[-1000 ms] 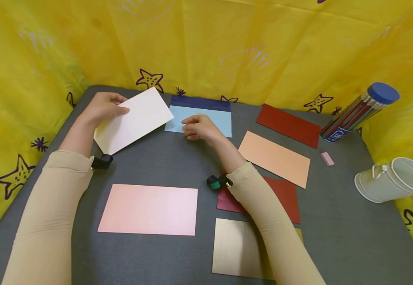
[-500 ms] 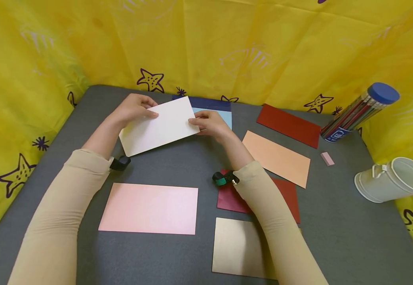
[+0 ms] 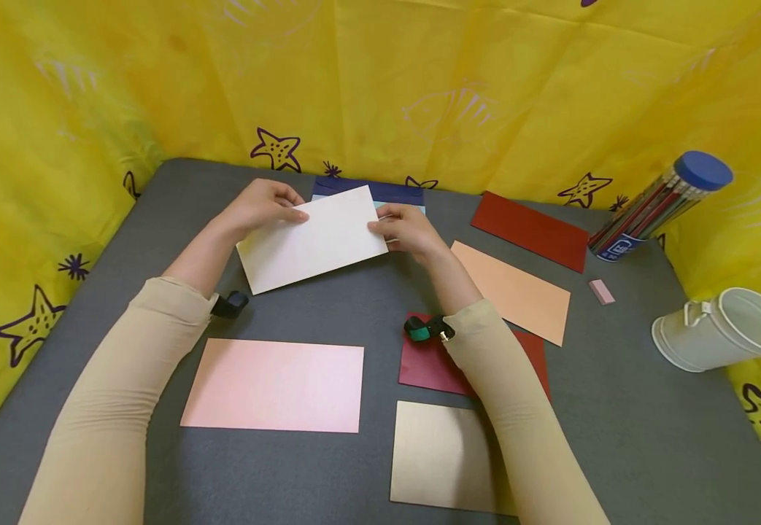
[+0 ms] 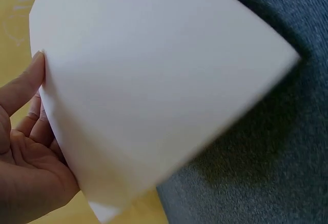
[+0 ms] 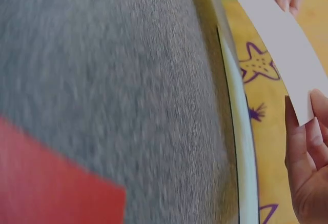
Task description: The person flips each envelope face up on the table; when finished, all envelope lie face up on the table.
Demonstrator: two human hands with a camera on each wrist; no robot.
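Compared with 1 second earlier, the white card [image 3: 314, 238] has been carried rightward from the left hand [image 3: 258, 206] alone and is now gripped at both short ends, the right hand [image 3: 409, 227] having been added. A 2-handed hold is thereby indicated, suited to aligning it. The card is pinched by curled fingers [image 4: 23, 88], raised above the bench [image 3: 616, 408], over the blue envelope [image 3: 380, 191]. It appears plain, matte, unmarked, slightly bowed

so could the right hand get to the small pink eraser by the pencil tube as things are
Probably not right away: the right hand is pinching the white rectangular card. Otherwise bare grey table lies around the small pink eraser.
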